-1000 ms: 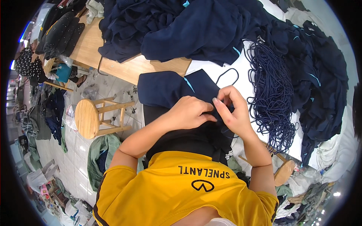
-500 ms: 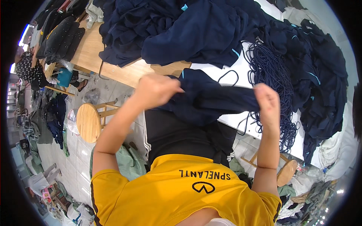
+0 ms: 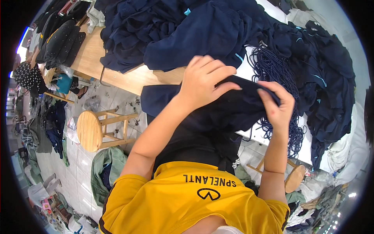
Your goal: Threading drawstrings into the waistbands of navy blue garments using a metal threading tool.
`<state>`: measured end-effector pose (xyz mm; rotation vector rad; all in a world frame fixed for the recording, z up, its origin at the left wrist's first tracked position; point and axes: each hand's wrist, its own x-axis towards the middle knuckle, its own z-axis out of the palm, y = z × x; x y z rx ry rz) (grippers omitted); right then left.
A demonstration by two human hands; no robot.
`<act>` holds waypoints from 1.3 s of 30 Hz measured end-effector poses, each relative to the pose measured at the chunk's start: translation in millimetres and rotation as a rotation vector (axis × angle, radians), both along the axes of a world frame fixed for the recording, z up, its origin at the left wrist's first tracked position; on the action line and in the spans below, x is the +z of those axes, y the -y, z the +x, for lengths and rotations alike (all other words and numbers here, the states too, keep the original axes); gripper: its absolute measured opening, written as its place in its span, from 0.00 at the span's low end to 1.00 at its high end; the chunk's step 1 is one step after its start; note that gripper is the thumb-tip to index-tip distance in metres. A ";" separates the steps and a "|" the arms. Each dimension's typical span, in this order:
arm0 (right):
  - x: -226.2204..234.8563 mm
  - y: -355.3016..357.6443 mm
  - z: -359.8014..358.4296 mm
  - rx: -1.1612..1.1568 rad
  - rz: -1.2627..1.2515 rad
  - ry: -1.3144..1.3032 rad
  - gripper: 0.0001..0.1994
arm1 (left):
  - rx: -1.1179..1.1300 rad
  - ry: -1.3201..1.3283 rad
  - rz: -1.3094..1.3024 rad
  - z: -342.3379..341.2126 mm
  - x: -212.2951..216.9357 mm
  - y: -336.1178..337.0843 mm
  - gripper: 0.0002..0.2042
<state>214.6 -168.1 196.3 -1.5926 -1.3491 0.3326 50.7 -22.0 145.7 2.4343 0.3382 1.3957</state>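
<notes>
A navy blue garment (image 3: 222, 107) hangs over my lap at the table's near edge. Between the thumb and forefinger of my left hand (image 3: 204, 82) its upper edge is gripped, with the other fingers curled above. My right hand (image 3: 277, 104) pinches the garment's right end, fingers bent round the cloth. One flap of the cloth spreads out to the left, beneath my left forearm. Just beyond my right hand lies a tangled bundle of navy cords (image 3: 272, 72).
Heaped navy garments (image 3: 194, 37) cover the far side of the wooden table (image 3: 122, 80); more navy pieces (image 3: 323, 85) drape at the right. Wooden stools (image 3: 89, 130) (image 3: 295, 178) stand either side. Dark folded clothes (image 3: 64, 43) and a person in dotted clothing (image 3: 29, 77) are far left.
My left hand has moved right and up, closer to my right hand. The garment, earlier stretched between both hands, now hangs wider, with a flap spread to the left.
</notes>
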 end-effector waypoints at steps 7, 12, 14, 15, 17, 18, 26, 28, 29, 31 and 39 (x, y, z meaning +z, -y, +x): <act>5.0 34.9 34.8 -0.124 -0.170 0.105 0.03 | -0.722 -0.359 -1.449 -35.0 -41.5 12.6 0.09; 9.2 35.4 17.5 -0.046 -0.263 0.026 0.03 | -0.768 -0.530 -1.198 -38.7 -19.1 11.5 0.11; 4.8 31.4 10.5 0.044 -0.297 0.023 0.03 | -0.703 -0.586 -1.085 -36.6 -27.4 13.7 0.11; 6.6 29.7 11.4 0.096 -0.384 0.044 0.07 | -0.663 -0.628 -1.080 -36.9 -28.7 14.7 0.11; 3.5 25.4 6.7 0.229 -0.362 0.023 0.14 | -0.629 -0.678 -1.077 -34.4 -28.9 22.7 0.10; -0.2 22.5 1.5 0.281 -0.438 0.071 0.21 | -0.588 -0.581 -1.109 -31.5 -27.9 29.2 0.10; -33.0 18.3 -27.6 0.134 -0.171 0.069 0.41 | -0.005 -0.225 -0.191 -36.3 -18.5 35.6 0.09; -57.6 32.0 -13.8 -0.047 -0.333 0.196 0.41 | 0.213 -0.098 -0.114 -59.1 -4.6 -7.6 0.05; -80.1 49.5 1.9 -0.124 -0.381 0.285 0.42 | 0.393 -0.116 -0.263 -72.8 4.6 -31.5 0.05; -115.5 77.5 9.1 -0.127 -0.696 -0.033 0.36 | 0.430 -0.190 -0.180 -87.6 1.7 -54.5 0.07; -25.3 22.7 -13.9 0.012 0.070 0.360 0.42 | -0.077 -0.164 0.320 -7.8 8.9 -0.9 0.07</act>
